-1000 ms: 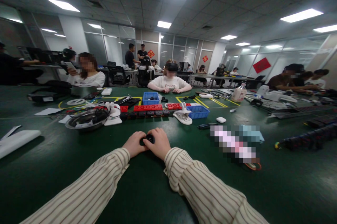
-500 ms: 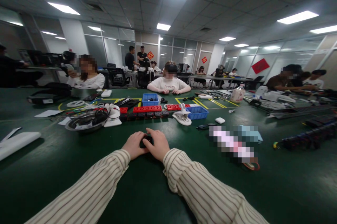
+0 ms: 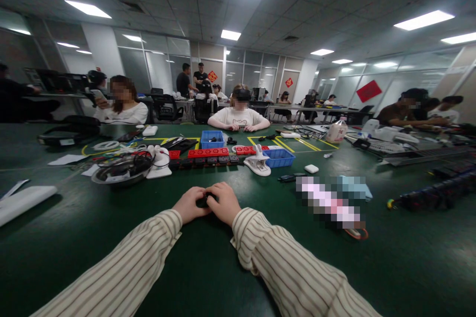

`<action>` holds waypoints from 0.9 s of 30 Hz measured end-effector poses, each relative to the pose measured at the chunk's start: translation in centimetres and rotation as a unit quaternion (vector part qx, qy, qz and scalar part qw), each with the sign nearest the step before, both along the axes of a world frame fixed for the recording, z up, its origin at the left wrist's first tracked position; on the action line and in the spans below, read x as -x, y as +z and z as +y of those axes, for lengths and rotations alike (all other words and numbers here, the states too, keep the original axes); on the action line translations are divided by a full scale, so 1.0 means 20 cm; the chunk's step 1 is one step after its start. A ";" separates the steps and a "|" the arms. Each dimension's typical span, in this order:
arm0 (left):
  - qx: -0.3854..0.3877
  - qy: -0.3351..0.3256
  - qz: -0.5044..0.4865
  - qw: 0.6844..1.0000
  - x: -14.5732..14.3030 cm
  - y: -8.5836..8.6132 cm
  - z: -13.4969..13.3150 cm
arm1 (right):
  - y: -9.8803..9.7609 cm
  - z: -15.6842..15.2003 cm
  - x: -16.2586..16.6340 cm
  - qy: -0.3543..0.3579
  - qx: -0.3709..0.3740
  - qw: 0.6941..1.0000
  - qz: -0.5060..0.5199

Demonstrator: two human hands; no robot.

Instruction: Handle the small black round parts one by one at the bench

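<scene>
My left hand (image 3: 189, 205) and my right hand (image 3: 224, 202) rest close together on the green table (image 3: 74, 227), fingers curled round a small black part (image 3: 204, 201) held between them. Most of the part is hidden by the fingers. Both arms wear striped sleeves. Beyond the hands lies a row of red and black socket modules (image 3: 208, 156), with two blue bins (image 3: 212, 139) and a white clamp-like tool (image 3: 257, 164) beside them.
A round metal dish of cables (image 3: 121, 170) stands at the left, a white flat piece (image 3: 22, 198) at the far left. A black strip of parts (image 3: 427, 198) lies at the right. A person (image 3: 238, 113) sits opposite; others work at neighbouring tables.
Both hands have closed tighter over the black part, which shows less than a second ago. The view has shifted only slightly.
</scene>
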State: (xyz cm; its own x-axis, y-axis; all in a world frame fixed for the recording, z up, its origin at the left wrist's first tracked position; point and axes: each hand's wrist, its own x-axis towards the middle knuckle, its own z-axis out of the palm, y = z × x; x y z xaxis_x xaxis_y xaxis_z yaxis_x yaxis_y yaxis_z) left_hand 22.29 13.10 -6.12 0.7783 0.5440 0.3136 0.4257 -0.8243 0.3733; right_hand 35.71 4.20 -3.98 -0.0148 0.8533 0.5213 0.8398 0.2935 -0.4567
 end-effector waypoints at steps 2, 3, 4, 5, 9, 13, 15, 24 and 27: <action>-0.001 -0.004 -0.001 1.000 0.00 -0.01 0.00 | 0.00 -0.01 0.00 0.017 -0.001 1.000 -0.004; -0.002 -0.003 -0.001 1.000 0.00 -0.01 0.00 | 0.01 -0.01 0.00 0.022 -0.002 1.000 -0.005; -0.003 -0.002 0.000 1.000 0.00 -0.01 0.00 | 0.01 -0.02 0.00 0.024 -0.004 1.000 -0.005; -0.004 0.001 0.001 1.000 0.00 0.00 0.00 | 0.01 -0.02 0.00 0.021 -0.007 1.000 -0.005; -0.010 0.025 0.004 1.000 0.00 0.02 -0.03 | 0.01 -0.04 0.02 -0.016 -0.016 1.000 0.006; -0.016 0.051 0.003 0.999 0.00 0.05 -0.06 | 0.01 -0.03 0.02 -0.063 -0.010 0.998 0.016; -0.019 0.057 0.006 0.998 0.00 0.05 -0.07 | 0.00 -0.02 0.01 -0.079 -0.006 0.997 0.020; 0.005 0.033 0.010 0.999 -0.01 0.05 -0.04 | -0.01 0.00 0.01 -0.052 0.002 0.999 -0.001; 0.026 0.009 0.007 1.000 0.00 0.05 -0.02 | -0.01 0.00 0.01 -0.025 -0.002 1.000 -0.002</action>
